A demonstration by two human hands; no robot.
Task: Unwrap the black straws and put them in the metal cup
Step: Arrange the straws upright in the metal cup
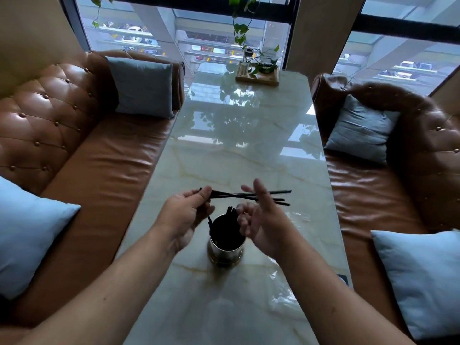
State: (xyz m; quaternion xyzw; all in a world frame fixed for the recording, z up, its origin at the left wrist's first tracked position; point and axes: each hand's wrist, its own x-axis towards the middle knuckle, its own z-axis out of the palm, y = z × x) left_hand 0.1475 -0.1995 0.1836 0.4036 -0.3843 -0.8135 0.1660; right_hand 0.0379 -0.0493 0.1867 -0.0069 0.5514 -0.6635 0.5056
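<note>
Straws (249, 195) pinched in left hand (185, 215), metal cup (225, 247) just beside

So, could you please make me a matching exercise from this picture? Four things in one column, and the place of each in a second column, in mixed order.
Things
1. metal cup
2. loose black straws
3. wooden tray
4. blue cushion

Places
a. at the far end of the table, by the window
b. on the brown sofa
c. pinched in the left hand, above the table
d. standing on the table, near the person

Pairs: 1-d, 2-c, 3-a, 4-b
</note>
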